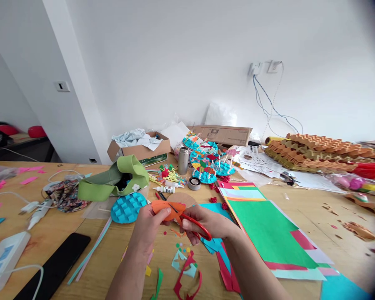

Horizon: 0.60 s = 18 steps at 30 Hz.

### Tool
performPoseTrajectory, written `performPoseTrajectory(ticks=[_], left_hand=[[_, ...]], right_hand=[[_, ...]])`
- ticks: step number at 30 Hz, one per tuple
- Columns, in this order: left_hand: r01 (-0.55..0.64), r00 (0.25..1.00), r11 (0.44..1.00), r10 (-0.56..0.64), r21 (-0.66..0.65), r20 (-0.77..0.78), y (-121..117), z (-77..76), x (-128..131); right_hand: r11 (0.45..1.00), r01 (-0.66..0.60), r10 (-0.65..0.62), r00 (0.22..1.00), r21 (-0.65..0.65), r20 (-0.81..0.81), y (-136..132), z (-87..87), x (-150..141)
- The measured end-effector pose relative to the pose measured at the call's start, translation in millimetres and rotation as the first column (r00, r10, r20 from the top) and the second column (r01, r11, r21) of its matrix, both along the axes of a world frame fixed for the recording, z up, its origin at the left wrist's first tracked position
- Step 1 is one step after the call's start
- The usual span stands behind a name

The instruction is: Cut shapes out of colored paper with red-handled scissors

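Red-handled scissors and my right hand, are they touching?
Touching. The head view plainly shows the right hand gripping the scissors by their red handles.

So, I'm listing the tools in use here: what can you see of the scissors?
The scissors have glossy red, plastic-looking loop handles and a dark, slim blade. The right hand grips the handles, fingers hiding part of them. Held above the table, they point up and leftward in the view, the visible blade lying across orange paper held by the left hand.

two hands (148, 223), one pair of scissors (203, 228), one phone (58, 260), one green bag (134, 172), one metal bottle (183, 161)
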<state>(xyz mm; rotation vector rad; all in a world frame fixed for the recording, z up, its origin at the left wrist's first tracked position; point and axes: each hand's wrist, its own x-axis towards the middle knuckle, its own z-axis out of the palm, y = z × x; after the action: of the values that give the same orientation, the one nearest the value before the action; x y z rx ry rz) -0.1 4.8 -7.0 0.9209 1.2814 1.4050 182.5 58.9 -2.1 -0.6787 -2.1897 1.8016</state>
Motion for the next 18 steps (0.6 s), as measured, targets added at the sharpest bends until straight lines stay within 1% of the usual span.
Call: performPoseTrajectory(ticks=[5,18], left_hand=[[0.011,1.000,1.000,-0.011,-0.002,-0.014,-0.5,1.2,0.5],[0.019,1.000,1.000,-0.019,-0.001,-0.006,-1.8,2.1,0.5]], right_hand=[[1.000,-0.002,0.002,1.000,0.007,0.020,-0.4,1.6,0.6],[1.000,0.007,-0.007,1.000,-0.004,0.001,0.6,0.5,1.1]])
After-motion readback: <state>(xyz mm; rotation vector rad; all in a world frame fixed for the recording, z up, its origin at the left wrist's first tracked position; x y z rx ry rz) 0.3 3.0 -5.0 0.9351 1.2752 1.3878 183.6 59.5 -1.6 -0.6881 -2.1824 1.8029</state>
